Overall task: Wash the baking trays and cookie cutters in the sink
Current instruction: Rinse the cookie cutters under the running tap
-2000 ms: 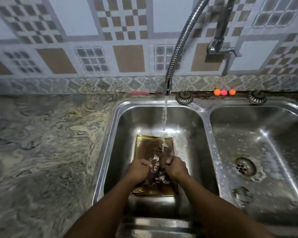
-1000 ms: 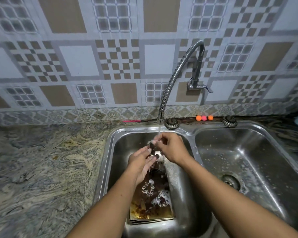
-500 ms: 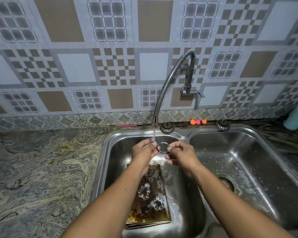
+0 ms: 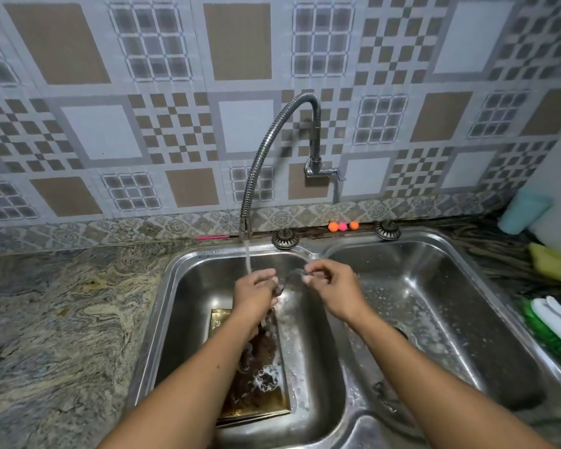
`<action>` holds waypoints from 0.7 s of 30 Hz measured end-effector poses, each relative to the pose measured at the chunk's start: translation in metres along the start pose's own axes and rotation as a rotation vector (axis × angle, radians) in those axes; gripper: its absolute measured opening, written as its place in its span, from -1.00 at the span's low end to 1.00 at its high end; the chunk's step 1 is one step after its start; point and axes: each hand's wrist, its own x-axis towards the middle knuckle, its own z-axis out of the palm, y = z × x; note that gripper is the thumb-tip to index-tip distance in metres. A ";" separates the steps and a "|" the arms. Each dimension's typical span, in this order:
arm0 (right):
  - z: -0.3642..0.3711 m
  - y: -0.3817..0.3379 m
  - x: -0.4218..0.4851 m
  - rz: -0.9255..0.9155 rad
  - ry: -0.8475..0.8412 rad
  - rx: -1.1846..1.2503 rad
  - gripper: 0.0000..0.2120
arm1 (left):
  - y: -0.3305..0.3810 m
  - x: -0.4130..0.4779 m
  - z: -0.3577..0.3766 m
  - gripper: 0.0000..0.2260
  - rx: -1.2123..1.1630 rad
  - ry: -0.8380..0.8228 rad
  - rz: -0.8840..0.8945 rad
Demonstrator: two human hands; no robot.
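Observation:
A thin round metal cookie cutter (image 4: 290, 276) is held between both hands above the left sink basin (image 4: 182, 286). My left hand (image 4: 255, 293) pinches its left side right under the running water, and my right hand (image 4: 332, 288) pinches its right side. Below them a dirty golden baking tray (image 4: 219, 319) lies flat on the basin floor. A soapy flower-shaped cutter (image 4: 266, 380) rests on the tray; my left forearm hides part of another cutter beside it.
The flexible tap (image 4: 266, 147) pours a thin stream into the left basin. The right basin (image 4: 450, 306) holds foam specks and a drain. A yellow sponge (image 4: 551, 262), a green brush (image 4: 551, 332) and a teal bottle (image 4: 523, 212) sit at the right. Marble counter (image 4: 62, 319) spreads left.
Both hands lifted a round cutter off the tray and raised it under the stream. In the last half second the hands turned it, so its ring now shows edge-on.

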 end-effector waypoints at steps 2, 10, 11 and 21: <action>-0.037 0.029 -0.002 0.148 0.008 0.064 -0.86 | -0.007 -0.005 0.019 -0.82 0.110 -0.049 -0.004; -0.149 0.152 -0.039 0.585 -0.201 -0.143 -0.87 | -0.060 -0.062 0.124 -0.89 0.351 -0.314 -0.065; -0.151 0.170 -0.043 0.591 -0.258 -0.225 -0.84 | -0.069 -0.067 0.136 -0.90 0.373 -0.341 -0.069; -0.142 0.207 -0.058 0.556 -0.525 -0.510 -0.85 | -0.107 -0.084 0.167 -0.89 0.412 -0.255 -0.071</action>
